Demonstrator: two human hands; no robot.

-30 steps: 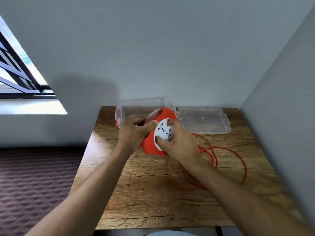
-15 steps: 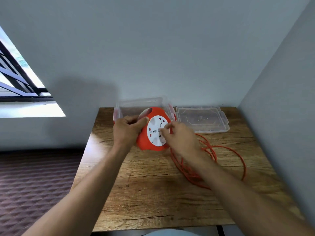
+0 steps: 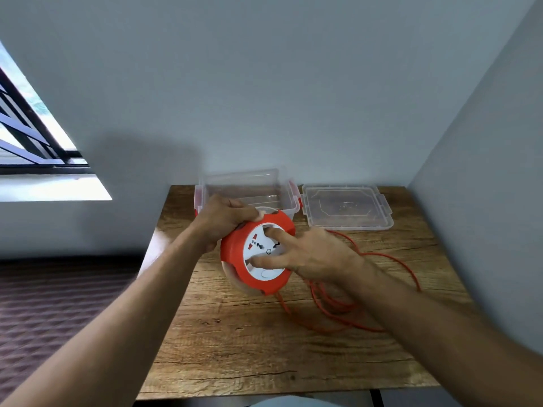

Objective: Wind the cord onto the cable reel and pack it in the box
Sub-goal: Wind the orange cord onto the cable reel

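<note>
Orange cord [image 3: 379, 292] lies loose right of the cable reel [image 3: 258, 254] we grip in our left hand [image 3: 226, 221], our right hand [image 3: 311, 254] fingering its white face.

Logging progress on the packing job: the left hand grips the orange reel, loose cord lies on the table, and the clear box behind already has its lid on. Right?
Not quite. The head view shows the clear box open, its lid lying beside it on the table. The rest holds: the left hand grips the orange reel, and loose cord lies on the table.
</note>
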